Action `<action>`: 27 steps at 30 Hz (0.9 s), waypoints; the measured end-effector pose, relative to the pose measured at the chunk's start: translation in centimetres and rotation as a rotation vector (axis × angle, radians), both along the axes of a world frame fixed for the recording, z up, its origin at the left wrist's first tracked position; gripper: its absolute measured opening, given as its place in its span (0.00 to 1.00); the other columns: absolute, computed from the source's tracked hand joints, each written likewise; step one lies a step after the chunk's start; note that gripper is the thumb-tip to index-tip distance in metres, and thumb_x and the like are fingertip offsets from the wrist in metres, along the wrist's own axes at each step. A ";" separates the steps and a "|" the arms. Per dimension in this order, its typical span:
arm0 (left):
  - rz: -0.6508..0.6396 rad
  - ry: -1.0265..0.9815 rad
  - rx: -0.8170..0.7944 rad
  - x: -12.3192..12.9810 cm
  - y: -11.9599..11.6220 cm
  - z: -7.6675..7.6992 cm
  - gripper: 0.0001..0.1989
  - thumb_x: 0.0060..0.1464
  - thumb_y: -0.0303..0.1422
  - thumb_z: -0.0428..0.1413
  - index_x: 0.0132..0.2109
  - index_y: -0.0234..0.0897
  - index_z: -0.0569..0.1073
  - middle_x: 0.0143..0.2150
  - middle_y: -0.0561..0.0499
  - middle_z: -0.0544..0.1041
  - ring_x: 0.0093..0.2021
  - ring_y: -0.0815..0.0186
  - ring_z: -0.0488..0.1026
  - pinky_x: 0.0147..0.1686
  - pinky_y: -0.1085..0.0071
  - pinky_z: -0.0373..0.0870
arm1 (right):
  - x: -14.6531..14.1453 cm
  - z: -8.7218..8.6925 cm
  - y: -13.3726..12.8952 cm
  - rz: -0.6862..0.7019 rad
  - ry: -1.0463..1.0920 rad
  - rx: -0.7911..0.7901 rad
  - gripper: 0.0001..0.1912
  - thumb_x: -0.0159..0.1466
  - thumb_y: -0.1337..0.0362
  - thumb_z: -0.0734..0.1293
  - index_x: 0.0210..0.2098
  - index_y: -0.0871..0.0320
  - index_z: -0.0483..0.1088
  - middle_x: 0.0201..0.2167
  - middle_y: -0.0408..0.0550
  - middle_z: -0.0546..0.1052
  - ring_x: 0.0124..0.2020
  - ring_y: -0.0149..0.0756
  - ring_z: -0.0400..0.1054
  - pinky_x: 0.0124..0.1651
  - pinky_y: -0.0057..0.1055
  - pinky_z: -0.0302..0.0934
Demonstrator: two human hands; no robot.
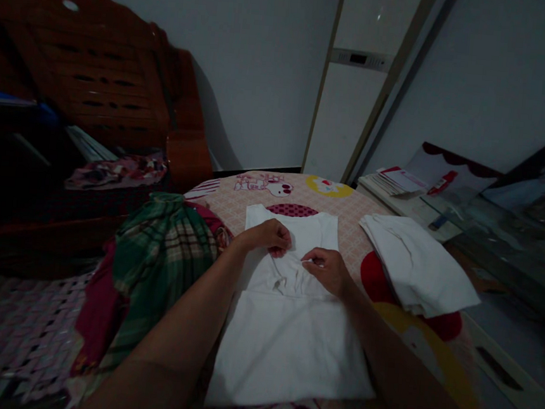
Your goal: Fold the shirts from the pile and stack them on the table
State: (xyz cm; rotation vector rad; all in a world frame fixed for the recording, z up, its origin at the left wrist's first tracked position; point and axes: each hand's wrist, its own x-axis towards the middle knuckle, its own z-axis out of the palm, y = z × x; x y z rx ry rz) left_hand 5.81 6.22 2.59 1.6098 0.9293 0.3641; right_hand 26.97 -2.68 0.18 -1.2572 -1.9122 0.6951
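A white sleeveless dress (pixel 288 352) lies flat in front of me, neckline at the far end and a seam across its waist. Thin ties or gathered folds show around the middle of the bodice. My left hand (pixel 272 236) is closed over the left of the bodice, fingertips pinched at what looks like a tie of the dress; the fingers partly hide it. On the other side, my right hand (pixel 328 270) pinches the cloth or a tie between thumb and forefinger. Both hands are just above the waist seam, a short gap between them.
A patterned cloth (pixel 349 205) covers the round table. Folded white cloth (pixel 415 261) lies at the right. A green plaid garment (pixel 168 246) is heaped at the left over something magenta. Beyond stand a wooden bench (pixel 98 68), a white tall unit (pixel 352 103) and a glass-topped stand (pixel 491 217).
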 end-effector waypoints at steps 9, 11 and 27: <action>-0.192 0.050 -0.136 0.7 -1.0 1.1 0.05 0.38 0.27 0.65 0.28 0.34 0.80 0.22 0.49 0.78 0.22 0.68 0.74 0.24 0.75 0.71 | 0.1 -0.6 0.4 -0.049 0.035 -0.002 0.05 0.56 0.68 0.66 0.30 0.58 0.75 0.19 0.39 0.71 0.20 0.28 0.61 0.23 0.24 0.54; -0.170 0.060 -0.125 0.7 -0.9 1.0 0.04 0.39 0.27 0.64 0.28 0.33 0.79 0.21 0.50 0.77 0.22 0.68 0.74 0.24 0.75 0.71 | 0.1 -0.2 0.2 0.034 -0.011 0.076 0.08 0.57 0.71 0.64 0.32 0.57 0.76 0.26 0.44 0.76 0.27 0.31 0.68 0.31 0.27 0.61; -0.165 0.013 0.013 -2.0 1.2 0.0 0.13 0.39 0.34 0.66 0.32 0.31 0.74 0.19 0.55 0.72 0.19 0.74 0.66 0.21 0.78 0.63 | -5.0 0.0 -2.7 0.099 -0.500 0.352 0.05 0.59 0.74 0.65 0.32 0.58 0.69 0.36 0.52 0.74 0.41 0.42 0.65 0.46 0.36 0.62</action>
